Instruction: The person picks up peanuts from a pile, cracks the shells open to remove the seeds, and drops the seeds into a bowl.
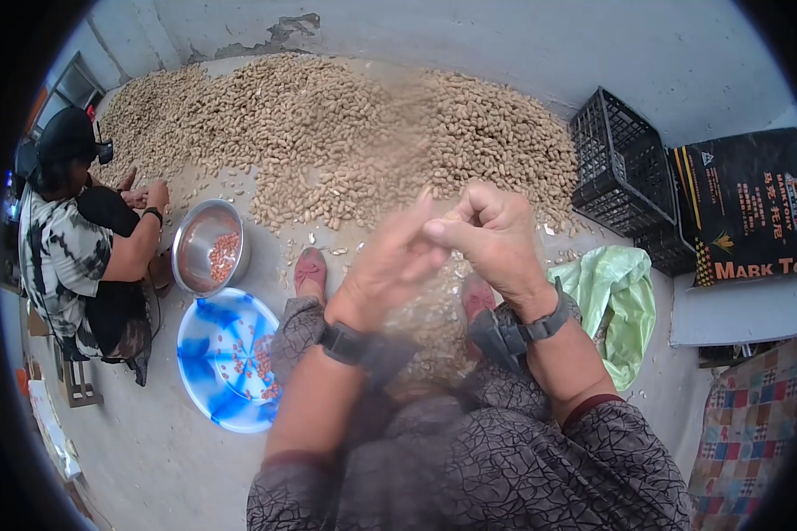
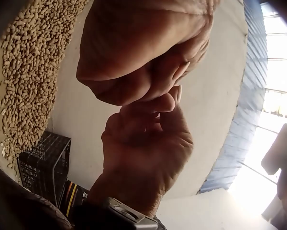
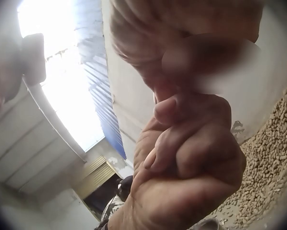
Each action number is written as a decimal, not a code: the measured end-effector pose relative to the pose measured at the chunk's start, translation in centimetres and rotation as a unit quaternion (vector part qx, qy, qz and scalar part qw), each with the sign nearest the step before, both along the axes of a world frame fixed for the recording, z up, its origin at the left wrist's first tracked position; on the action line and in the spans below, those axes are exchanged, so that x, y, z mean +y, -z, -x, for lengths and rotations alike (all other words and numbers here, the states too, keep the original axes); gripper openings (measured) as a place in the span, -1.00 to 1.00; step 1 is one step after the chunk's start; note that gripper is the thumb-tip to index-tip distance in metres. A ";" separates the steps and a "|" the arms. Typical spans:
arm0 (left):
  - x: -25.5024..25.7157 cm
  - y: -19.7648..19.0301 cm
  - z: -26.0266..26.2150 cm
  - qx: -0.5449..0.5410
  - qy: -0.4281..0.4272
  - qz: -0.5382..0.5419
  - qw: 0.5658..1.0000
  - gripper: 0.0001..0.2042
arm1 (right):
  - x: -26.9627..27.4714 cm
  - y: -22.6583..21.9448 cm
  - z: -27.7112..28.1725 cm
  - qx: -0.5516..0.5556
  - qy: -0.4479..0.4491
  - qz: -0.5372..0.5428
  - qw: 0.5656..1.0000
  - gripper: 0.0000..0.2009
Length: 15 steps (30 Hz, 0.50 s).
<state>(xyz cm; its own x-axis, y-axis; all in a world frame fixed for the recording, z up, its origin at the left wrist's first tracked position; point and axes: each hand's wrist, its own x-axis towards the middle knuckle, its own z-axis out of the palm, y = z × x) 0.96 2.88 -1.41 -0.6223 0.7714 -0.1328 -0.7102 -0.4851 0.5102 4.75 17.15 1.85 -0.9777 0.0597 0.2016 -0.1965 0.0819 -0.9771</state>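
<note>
Both hands meet in front of the body, above the lap. In the head view the left hand [image 1: 390, 258] is motion-blurred; its curled fingers show in the right wrist view [image 3: 191, 153]. The right hand [image 1: 498, 234] has bent fingers, with its thumb and fingertips close against the left hand. From the left wrist, the left hand [image 2: 143, 48] covers the right fingertips, and the right palm [image 2: 143, 153] faces the camera. Whatever lies between the fingers is hidden. Beyond the hands spreads a large heap of unshelled peanuts [image 1: 328, 133].
At left, a metal bowl [image 1: 186, 257] and a blue-and-white basin [image 1: 208, 389] hold reddish kernels. Another person [image 1: 88, 257] sits beside them. To the right are a green sack [image 1: 624, 283], black crates [image 1: 615, 164] and a printed black box [image 1: 744, 203]. Shells lie between the feet.
</note>
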 end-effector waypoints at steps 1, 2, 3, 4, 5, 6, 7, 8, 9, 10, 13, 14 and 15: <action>-0.2 0.0 0.1 0.000 0.000 0.000 1.000 -0.71 | 0.0 0.2 0.0 0.019 0.013 -0.049 0.999 -0.79; -0.4 -0.1 0.1 0.032 -0.012 0.039 0.999 -0.71 | 0.0 0.3 0.0 0.037 0.025 -0.098 0.994 -0.80; -0.7 -0.3 0.2 0.064 -0.024 0.078 0.995 -0.71 | -0.3 0.2 -0.2 0.036 0.024 -0.099 0.994 -0.80; -1.0 -0.4 0.4 0.063 -0.025 0.078 0.995 -0.71 | -0.7 0.0 -0.2 0.026 0.028 -0.106 0.994 -0.81; -1.3 -0.6 0.6 0.108 -0.029 0.113 0.987 -0.71 | -0.9 -0.1 -0.3 0.016 0.031 -0.113 0.993 -0.82; -1.5 -0.7 0.7 0.151 -0.032 0.149 0.977 -0.72 | -0.8 0.0 -0.1 0.015 0.030 -0.113 0.993 -0.82; -1.5 -0.7 0.7 0.150 -0.033 0.150 0.977 -0.72 | -0.6 0.4 0.1 0.025 0.013 -0.133 0.991 -0.86; -1.4 -0.7 0.7 0.161 -0.060 0.161 0.972 -0.73 | -0.5 0.6 0.1 0.034 -0.003 -0.153 0.988 -0.89; -1.4 -0.7 0.7 0.172 -0.088 0.172 0.966 -0.74 | -0.7 0.5 0.0 0.033 -0.004 -0.152 0.988 -0.89; -1.5 -0.8 0.7 0.172 -0.089 0.173 0.966 -0.74 | -0.9 0.2 -0.1 0.006 -0.020 -0.091 0.996 -0.90; -1.9 -0.7 0.9 0.145 -0.090 0.182 0.968 -0.75 | -0.9 0.0 -0.1 -0.020 -0.026 -0.048 0.998 -0.89; -1.9 -0.5 0.9 0.153 -0.092 0.192 0.965 -0.74 | -0.9 0.0 -0.1 -0.020 -0.015 -0.067 0.997 -0.87; -1.8 -0.3 0.9 0.161 -0.094 0.202 0.961 -0.74 | -0.9 0.0 -0.1 -0.020 -0.015 -0.067 0.997 -0.87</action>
<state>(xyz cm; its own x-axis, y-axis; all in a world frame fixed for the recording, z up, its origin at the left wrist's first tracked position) 0.04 1.06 -1.06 -0.8046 0.5672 -0.1755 -0.4031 -0.3047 0.8630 4.89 16.20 1.83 -0.9860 0.0055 0.1665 -0.1618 0.2071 -0.9649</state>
